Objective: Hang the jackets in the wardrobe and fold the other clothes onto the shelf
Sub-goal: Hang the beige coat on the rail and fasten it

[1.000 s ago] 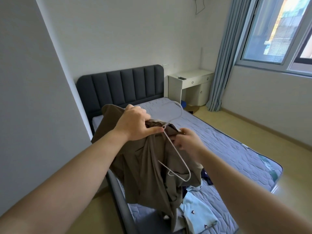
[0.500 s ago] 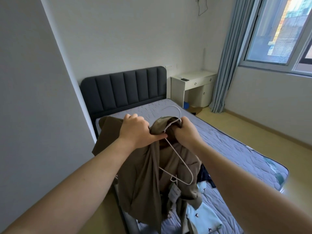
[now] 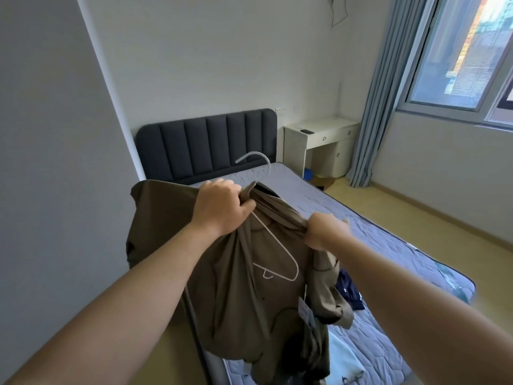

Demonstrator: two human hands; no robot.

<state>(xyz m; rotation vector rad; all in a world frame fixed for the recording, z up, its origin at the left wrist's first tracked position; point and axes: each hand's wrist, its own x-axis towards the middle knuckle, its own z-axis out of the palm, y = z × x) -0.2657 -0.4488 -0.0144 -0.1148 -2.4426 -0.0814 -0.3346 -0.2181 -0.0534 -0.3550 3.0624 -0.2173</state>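
Wall [image 3: 55, 162] tight on L, bed [image 3: 347, 218] below jacket [image 3: 236, 301], R open

A pale grey wall [image 3: 55, 134] fills the left of the frame and meets a white back wall [image 3: 222, 65]. Against the back wall stands a bed with a dark padded headboard [image 3: 205, 145] and a grey-blue quilted mattress cover [image 3: 361, 234] running toward the lower right. Right of the headboard, a white desk [image 3: 322, 140] with drawers carries a small dark object [image 3: 307, 131] and stands just beside a blue curtain [image 3: 388, 93] that hangs to the floor. A white-framed window [image 3: 458, 51] at upper right admits daylight onto the light wood-toned floor [image 3: 416, 218].
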